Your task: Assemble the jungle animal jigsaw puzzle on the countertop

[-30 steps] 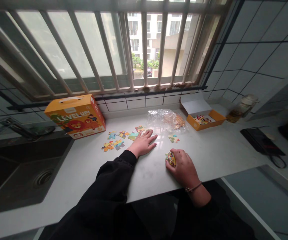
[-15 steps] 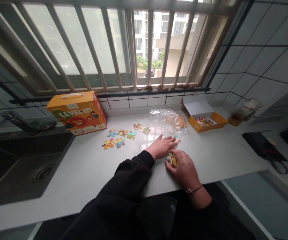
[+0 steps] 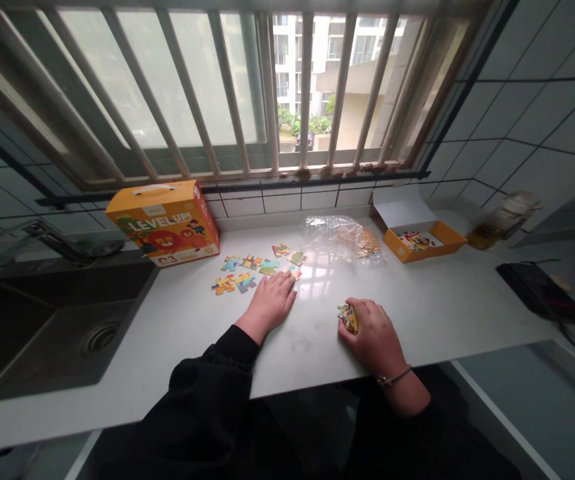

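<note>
My left hand (image 3: 271, 301) lies low over the counter with its fingers stretched out. Its fingertips touch a small pinkish puzzle piece (image 3: 296, 273), partly covered by them. Several colourful puzzle pieces (image 3: 246, 281) are spread just beyond and to the left of that hand, picture side up and apart or nearly touching. My right hand (image 3: 373, 337) is closed round a bunch of puzzle pieces (image 3: 348, 319) near the counter's front edge. Their printed edges show between thumb and fingers; the rest is hidden by the palm.
An orange carton (image 3: 167, 223) stands at the back left beside the sink (image 3: 57, 333). A clear plastic bag (image 3: 327, 237) with puzzle pieces lies at the back. An open orange box (image 3: 424, 250) holds more pieces. Further right are a glass jug (image 3: 502, 223) and a dark device (image 3: 537, 290).
My left hand has moved left across the counter, bringing the pinkish puzzle piece to the spread pieces. My right hand keeps its bunch in about the same place. The view has shifted slightly.
</note>
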The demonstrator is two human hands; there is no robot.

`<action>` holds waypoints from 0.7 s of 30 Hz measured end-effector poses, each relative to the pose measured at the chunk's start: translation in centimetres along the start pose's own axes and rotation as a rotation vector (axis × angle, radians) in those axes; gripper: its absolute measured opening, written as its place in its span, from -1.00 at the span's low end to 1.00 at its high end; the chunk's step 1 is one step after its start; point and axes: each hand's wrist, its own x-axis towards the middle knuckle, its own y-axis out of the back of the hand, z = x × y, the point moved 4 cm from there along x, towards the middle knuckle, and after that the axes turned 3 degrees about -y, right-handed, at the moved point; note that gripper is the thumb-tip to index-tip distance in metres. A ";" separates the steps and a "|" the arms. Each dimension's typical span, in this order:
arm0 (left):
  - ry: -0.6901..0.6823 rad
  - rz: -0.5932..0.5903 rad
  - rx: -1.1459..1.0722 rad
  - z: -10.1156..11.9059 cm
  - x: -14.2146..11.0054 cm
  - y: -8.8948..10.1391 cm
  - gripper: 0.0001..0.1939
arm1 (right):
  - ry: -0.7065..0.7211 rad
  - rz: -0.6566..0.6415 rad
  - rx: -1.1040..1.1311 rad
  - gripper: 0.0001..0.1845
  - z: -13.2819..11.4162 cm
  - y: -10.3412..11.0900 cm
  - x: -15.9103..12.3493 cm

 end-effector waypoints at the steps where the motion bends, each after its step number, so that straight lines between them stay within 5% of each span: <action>1: 0.040 0.007 0.007 -0.7 0.2 0.0 -0.51 | 0.007 -0.014 0.006 -0.59 -0.1 0.0 0.1; 7: 0.063 0.080 -0.040 -2.3 2.1 -0.2 -0.54 | 0.032 -0.169 0.010 -0.56 -0.4 -0.1 1.5; 11: 0.019 0.291 -0.303 -2.4 2.6 0.5 -0.65 | 0.056 -0.251 0.050 -0.53 -1.0 -0.8 3.8; 17: 0.165 0.494 -0.549 -3.3 3.4 0.1 -0.61 | -0.023 -0.247 0.392 -0.52 -4.4 -2.6 11.5; 21: 0.149 0.419 -0.708 -3.3 3.2 0.2 -0.67 | -0.089 -0.138 0.547 -0.50 -6.1 -3.9 16.1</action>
